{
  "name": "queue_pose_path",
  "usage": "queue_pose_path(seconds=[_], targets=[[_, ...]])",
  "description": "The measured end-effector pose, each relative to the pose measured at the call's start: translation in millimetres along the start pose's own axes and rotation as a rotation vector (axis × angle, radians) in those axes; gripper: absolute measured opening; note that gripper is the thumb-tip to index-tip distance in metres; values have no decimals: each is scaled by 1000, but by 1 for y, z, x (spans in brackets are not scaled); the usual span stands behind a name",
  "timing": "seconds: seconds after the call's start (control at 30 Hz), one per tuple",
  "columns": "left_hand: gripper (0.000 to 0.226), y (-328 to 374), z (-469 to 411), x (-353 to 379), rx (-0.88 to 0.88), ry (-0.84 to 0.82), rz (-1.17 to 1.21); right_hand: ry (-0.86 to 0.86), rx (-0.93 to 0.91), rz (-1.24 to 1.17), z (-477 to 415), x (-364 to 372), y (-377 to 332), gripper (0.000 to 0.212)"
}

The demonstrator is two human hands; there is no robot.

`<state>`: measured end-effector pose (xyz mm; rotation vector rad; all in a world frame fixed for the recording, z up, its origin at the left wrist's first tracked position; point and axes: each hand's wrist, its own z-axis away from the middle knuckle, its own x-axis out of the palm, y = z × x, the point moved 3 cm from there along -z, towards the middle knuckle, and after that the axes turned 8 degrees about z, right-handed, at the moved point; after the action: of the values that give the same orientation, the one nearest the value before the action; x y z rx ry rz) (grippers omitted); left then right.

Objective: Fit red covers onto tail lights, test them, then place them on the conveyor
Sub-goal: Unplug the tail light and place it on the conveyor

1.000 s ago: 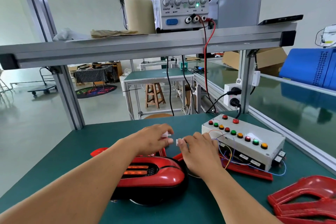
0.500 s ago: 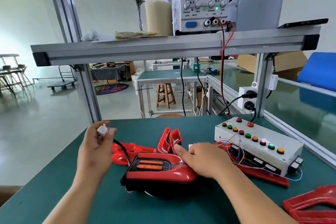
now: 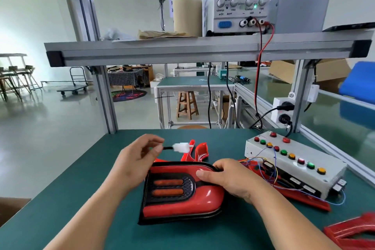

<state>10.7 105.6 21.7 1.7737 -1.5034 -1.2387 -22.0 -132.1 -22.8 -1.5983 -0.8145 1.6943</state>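
Our L hand (image 3: 140,160) pinches the black lead just behind the white connector (image 3: 181,146), which is blurred. R hand (image 3: 229,178) grips the far edge of the tail light (image 3: 182,195), fingertips hidden behind its rim. Red covers (image 3: 353,233) right of R wrist, cut off by frame edge.

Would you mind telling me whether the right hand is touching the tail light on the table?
Touching. The head view shows the right hand gripping the tail light: thumb on top, fingers curled over its far edge.
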Motion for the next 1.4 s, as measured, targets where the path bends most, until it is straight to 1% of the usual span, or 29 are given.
queue_pose_path(seconds=[0.03, 0.07, 0.13, 0.17, 0.2, 0.23, 0.27, 0.3, 0.37, 0.4, 0.43, 0.47, 0.5, 0.53, 0.57, 0.63, 0.7, 0.77, 0.83, 0.9, 0.97, 1.03, 1.07, 1.1, 1.13, 1.17, 1.23, 1.3, 1.4], targets=[[25, 6, -9, 6, 17, -115, -87, -9, -14, -51, 0, 0, -1, 48], [24, 10, -18, 12, -16, -248, -154, -27, -24, -100, 1, 1, -2, 43], [21, 13, -29, 25, -164, -511, -255, -65, -29, -191, 1, 2, -2, 40], [25, 13, -32, 30, -249, -614, -286, -76, -27, -220, 2, 3, -1, 41], [31, 12, -34, 33, -317, -682, -309, -80, -27, -231, 2, 4, -1, 42], [35, 13, -36, 34, -356, -703, -313, -80, -25, -230, 2, 4, 0, 43], [36, 14, -37, 32, -376, -672, -272, -80, -21, -225, 2, 4, 1, 45], [35, 14, -38, 28, -389, -591, -190, -81, -16, -223, 3, 4, 1, 48], [31, 6, -38, 14, -411, -309, 3, -86, -16, -214, 4, 3, 3, 52], [27, -3, -33, 2, -418, -167, 9, -90, -25, -199, 4, 3, 4, 51], [23, -15, -26, -9, -423, -61, -94, -92, -33, -183, 3, 4, 3, 51], [20, -27, -18, -18, -431, -2, -244, -94, -42, -178, 4, 3, 3, 52], [19, -36, -7, -24, -454, 7, -353, -100, -50, -188, 4, 3, 3, 52], [20, -45, 2, -25, -486, -31, -387, -106, -57, -214, 4, 3, 3, 50], [18, -51, 10, -23, -533, -95, -349, -112, -66, -240, 4, 4, 2, 46], [21, -49, 19, -16, -608, -198, -162, -126, -85, -273, 4, 4, 1, 36], [29, -41, 22, -6, -614, -272, 22, -135, -98, -296, 6, 5, 0, 34], [34, -35, 21, -3, -623, -258, 158, -146, -98, -307, 6, 5, 0, 34], [51, -34, 20, -4, -702, -188, 400, -155, -110, -293, 7, 5, -1, 35], [68, -30, 21, -4, -748, -231, 566, -142, -123, -253, 7, 6, -2, 48], [69, -23, 20, 0, -705, -294, 582, -94, -140, -129, 7, 3, -5, 54], [89, -20, 19, 3, -634, -369, 495, 4, -200, 139, 6, -1, -10, 50], [92, -17, 17, 5, -601, -396, 469, 65, -243, 274, 5, -3, -13, 50], [86, -15, 15, 6, -575, -411, 453, 122, -293, 372, 6, -3, -16, 53], [74, -11, 12, 7, -552, -418, 444, 157, -338, 428, 7, -3, -18, 61], [61, -8, 9, 7, -533, -423, 436, 164, -374, 455, 7, -3, -21, 70], [49, -2, 1, 7, -499, -457, 435, 111, -407, 484, 7, 0, -23, 80], [43, 6, -8, 8, -473, -499, 430, 55, -411, 449, 6, 1, -24, 75], [42, 15, -22, 11, -450, -512, 397, 50, -424, 244, 7, -2, -28, 50]])
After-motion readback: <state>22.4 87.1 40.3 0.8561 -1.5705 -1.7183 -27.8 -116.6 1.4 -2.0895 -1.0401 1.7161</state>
